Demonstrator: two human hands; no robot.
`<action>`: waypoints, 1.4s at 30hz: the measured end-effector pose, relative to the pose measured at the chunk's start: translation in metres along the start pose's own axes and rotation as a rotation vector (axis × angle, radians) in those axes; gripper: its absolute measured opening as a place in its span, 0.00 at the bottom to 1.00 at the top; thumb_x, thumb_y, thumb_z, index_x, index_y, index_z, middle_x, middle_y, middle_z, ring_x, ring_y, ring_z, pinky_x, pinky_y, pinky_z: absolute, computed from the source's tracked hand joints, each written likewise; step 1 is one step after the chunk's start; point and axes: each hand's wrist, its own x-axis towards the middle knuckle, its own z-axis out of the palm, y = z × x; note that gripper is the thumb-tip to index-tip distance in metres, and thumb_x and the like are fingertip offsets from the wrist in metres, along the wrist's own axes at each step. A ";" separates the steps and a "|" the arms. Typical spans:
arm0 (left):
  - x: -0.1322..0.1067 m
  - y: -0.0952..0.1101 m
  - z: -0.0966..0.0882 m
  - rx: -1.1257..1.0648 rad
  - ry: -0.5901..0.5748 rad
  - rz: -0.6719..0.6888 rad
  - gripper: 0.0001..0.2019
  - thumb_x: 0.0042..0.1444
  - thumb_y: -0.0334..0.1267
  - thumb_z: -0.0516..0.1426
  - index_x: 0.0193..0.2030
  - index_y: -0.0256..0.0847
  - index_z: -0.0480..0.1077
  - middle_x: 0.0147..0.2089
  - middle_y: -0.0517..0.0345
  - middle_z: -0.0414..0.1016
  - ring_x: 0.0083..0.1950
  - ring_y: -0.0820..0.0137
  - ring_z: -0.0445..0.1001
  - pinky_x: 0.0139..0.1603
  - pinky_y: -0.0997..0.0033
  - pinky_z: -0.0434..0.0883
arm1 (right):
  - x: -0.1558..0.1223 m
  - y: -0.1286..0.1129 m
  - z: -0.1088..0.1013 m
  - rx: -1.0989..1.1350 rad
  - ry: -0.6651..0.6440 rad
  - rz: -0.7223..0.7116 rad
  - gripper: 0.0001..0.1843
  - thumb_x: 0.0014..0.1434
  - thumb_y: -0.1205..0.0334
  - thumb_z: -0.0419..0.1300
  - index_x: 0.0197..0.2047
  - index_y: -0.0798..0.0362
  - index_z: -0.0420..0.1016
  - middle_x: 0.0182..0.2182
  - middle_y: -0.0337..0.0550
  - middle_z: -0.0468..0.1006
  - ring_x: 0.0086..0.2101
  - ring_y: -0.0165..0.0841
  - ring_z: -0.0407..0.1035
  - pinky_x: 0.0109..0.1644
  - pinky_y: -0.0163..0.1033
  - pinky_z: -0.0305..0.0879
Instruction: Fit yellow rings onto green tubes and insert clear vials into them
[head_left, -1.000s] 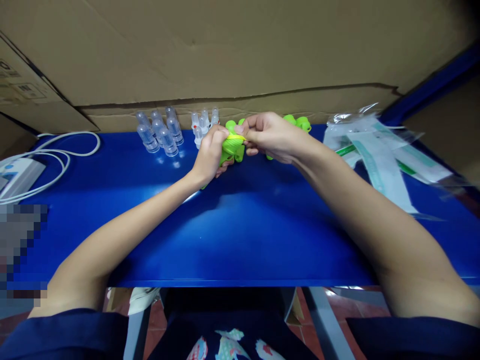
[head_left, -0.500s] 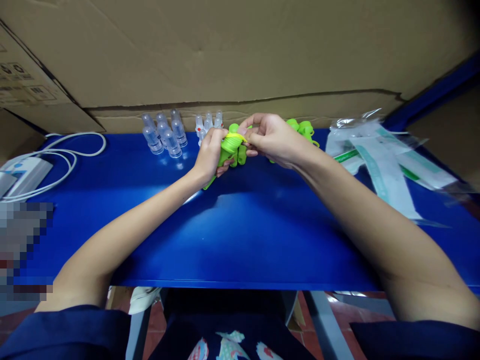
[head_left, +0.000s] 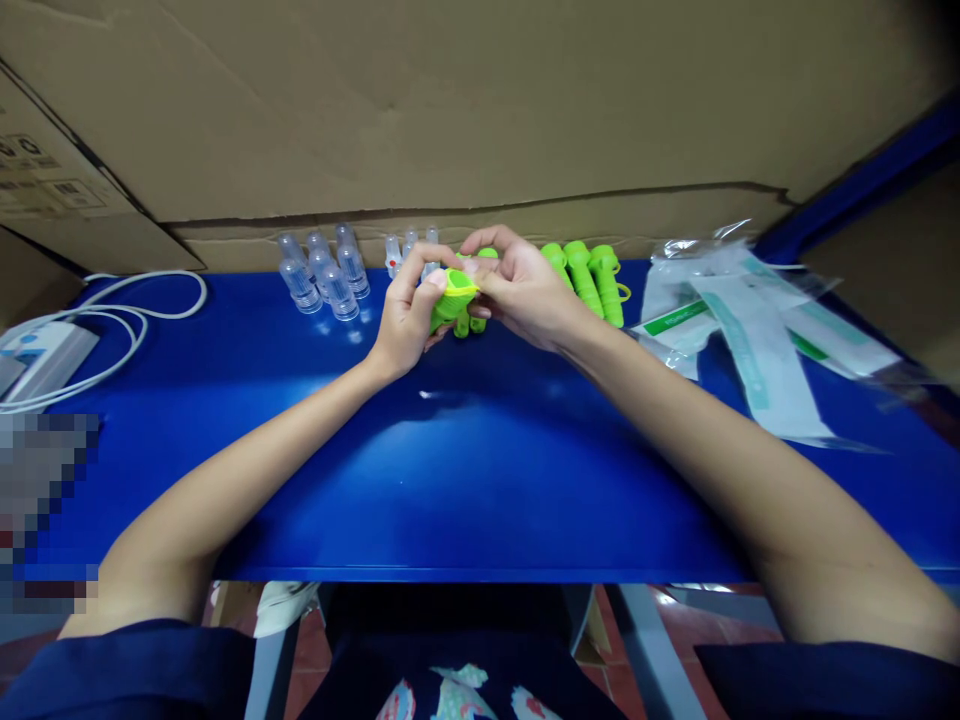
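My left hand (head_left: 403, 318) is wrapped round a lime-green ribbed tube (head_left: 448, 306), its open end tilted up toward me. A thin yellow band (head_left: 460, 292) lies across the mouth of that tube. My left thumb presses near the rim. On the other side, my right hand (head_left: 529, 292) pinches the band's edge between thumb and fingers. More lime-green ribbed tubes (head_left: 579, 265) stand just behind and to the right of my right hand, one with a ring-shaped loop. Part of the held tube is hidden by my fingers.
Several clear plastic tubes (head_left: 341, 292) stand on the blue table (head_left: 450, 480), beside smaller clear pieces (head_left: 393, 252) with red marks. Printed plastic packets (head_left: 772, 350) lie at right. A white cable (head_left: 142, 312) coils at left by a white box (head_left: 60, 350). Cardboard (head_left: 465, 110) walls the back.
The held tube has turned so its mouth faces me more. My right hand has shifted slightly left and down, and the tubes behind it show more.
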 end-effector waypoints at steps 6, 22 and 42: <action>0.004 -0.003 -0.002 0.010 0.049 -0.074 0.19 0.67 0.59 0.57 0.50 0.45 0.68 0.24 0.64 0.62 0.21 0.76 0.68 0.23 0.84 0.57 | 0.003 0.010 -0.002 -0.043 -0.061 -0.061 0.30 0.56 0.30 0.70 0.41 0.46 0.67 0.28 0.34 0.69 0.25 0.27 0.63 0.27 0.39 0.67; 0.015 -0.002 -0.007 0.032 0.044 -0.094 0.17 0.71 0.57 0.53 0.49 0.46 0.66 0.22 0.68 0.58 0.19 0.78 0.65 0.23 0.83 0.58 | -0.002 -0.011 -0.009 -0.599 0.003 -0.520 0.29 0.62 0.27 0.62 0.40 0.48 0.76 0.42 0.46 0.77 0.42 0.38 0.72 0.46 0.45 0.76; 0.008 0.021 0.013 -0.151 0.057 -0.378 0.19 0.73 0.59 0.47 0.49 0.47 0.67 0.16 0.72 0.56 0.11 0.80 0.51 0.14 0.82 0.45 | -0.001 0.007 -0.008 -0.564 0.193 -0.410 0.27 0.59 0.31 0.67 0.39 0.47 0.74 0.56 0.55 0.70 0.62 0.51 0.64 0.62 0.58 0.73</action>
